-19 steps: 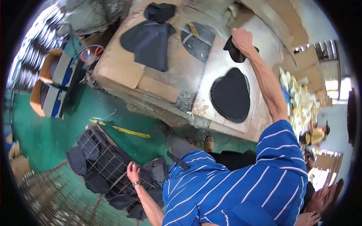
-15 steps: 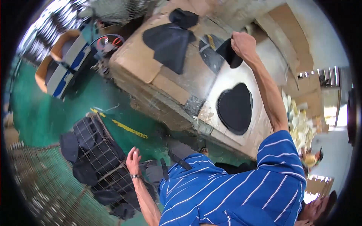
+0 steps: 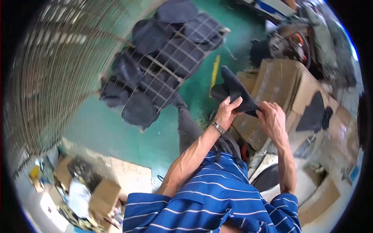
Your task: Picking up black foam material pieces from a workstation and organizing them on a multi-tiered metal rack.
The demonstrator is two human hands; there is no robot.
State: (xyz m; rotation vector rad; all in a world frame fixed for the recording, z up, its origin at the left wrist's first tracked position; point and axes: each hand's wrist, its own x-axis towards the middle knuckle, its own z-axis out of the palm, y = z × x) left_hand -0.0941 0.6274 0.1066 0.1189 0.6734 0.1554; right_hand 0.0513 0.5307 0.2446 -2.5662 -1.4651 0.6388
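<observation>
**Both hands grip one dark fabric piece over the green floor**

The left hand (image 3: 226, 112) and the right hand (image 3: 272, 118) hold a dark fabric piece (image 3: 235, 90) between them, raised above the green floor (image 3: 116, 128) and just in front of the cardboard-covered tabletop (image 3: 278, 83). The left hand's fingers curl around the piece's lower edge; the right hand pinches its right corner. The piece looks soft and matte, tapering to a rounded tip that points up and away from the hands. Similar dark, rounded pieces lie in a wire crate (image 3: 171, 62) on the floor, well apart from the hands. Another flat dark cutout (image 3: 312, 112) rests on the tabletop's brown, creased cardboard, to the right of the right hand.
</observation>
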